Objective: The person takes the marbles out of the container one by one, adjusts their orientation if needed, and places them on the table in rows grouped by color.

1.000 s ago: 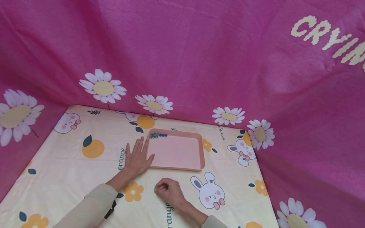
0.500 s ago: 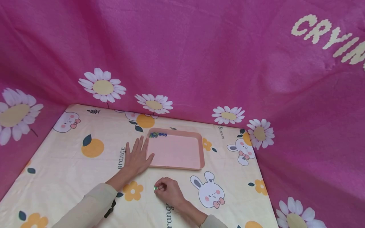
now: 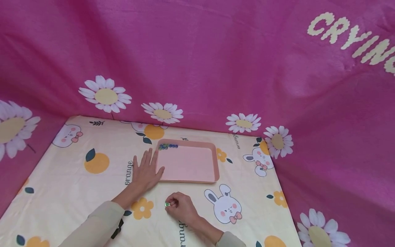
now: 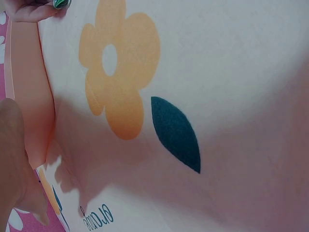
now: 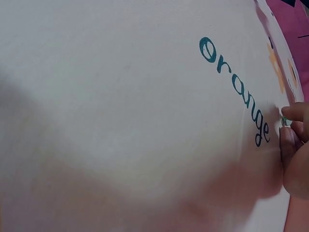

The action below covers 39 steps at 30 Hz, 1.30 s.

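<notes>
My right hand (image 3: 182, 208) pinches a clear glass marble (image 3: 167, 204) with a green swirl between thumb and fingertips, in front of the pink tray (image 3: 188, 166). The same marble (image 4: 60, 4) shows at the top edge of the left wrist view, and partly behind the fingers in the right wrist view. My left hand (image 3: 145, 174) lies flat with spread fingers along the tray's left side, thumb at the rim. Inside the tray, several blue and green marbles (image 3: 170, 146) sit bunched in the far left corner.
A cream cloth (image 3: 102, 195) printed with oranges, flowers and rabbits covers the table. Behind it and at both sides hangs a magenta curtain (image 3: 197, 68) with daisies, close along the table's edges.
The marble in my right fingertips shows more of itself than a second ago. Both hands stay nearly in place, while the head view has shifted slightly.
</notes>
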Each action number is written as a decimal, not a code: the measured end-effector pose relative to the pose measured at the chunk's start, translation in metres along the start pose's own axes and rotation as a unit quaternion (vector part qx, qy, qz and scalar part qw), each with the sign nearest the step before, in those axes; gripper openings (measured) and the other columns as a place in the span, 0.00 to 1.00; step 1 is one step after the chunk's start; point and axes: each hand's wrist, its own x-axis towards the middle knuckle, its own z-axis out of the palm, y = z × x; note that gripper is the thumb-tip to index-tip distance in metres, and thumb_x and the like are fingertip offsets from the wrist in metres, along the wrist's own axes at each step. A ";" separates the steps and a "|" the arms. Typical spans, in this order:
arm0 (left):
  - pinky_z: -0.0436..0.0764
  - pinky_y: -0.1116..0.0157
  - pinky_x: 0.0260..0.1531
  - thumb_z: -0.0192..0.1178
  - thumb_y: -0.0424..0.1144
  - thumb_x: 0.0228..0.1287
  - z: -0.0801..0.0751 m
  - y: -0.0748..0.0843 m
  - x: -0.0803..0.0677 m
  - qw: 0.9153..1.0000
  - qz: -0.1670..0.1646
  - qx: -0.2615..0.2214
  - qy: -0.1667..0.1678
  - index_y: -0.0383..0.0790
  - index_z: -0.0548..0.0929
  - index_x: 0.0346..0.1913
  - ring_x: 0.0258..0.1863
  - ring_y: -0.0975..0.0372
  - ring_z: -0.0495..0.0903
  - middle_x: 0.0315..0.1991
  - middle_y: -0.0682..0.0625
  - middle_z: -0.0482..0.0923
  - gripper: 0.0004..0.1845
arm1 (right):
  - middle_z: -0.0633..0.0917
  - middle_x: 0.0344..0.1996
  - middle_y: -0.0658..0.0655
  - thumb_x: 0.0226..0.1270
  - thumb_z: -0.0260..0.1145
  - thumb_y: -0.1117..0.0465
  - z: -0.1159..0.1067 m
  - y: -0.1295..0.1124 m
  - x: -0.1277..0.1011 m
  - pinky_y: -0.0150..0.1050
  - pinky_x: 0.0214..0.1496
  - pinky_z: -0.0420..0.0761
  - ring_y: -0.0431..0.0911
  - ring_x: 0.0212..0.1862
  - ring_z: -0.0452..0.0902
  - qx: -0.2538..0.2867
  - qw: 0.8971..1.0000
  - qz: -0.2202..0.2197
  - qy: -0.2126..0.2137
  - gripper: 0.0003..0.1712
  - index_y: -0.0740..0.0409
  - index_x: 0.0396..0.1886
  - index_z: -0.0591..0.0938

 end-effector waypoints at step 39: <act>0.35 0.36 0.70 0.52 0.61 0.70 0.000 -0.001 -0.001 1.000 0.003 -0.003 0.000 0.40 0.50 0.80 0.77 0.44 0.44 0.79 0.38 0.44 0.45 | 0.89 0.34 0.57 0.62 0.72 0.68 -0.045 -0.013 0.165 0.31 0.42 0.82 0.45 0.37 0.84 -0.035 0.989 0.050 0.136 0.11 0.66 0.44 0.88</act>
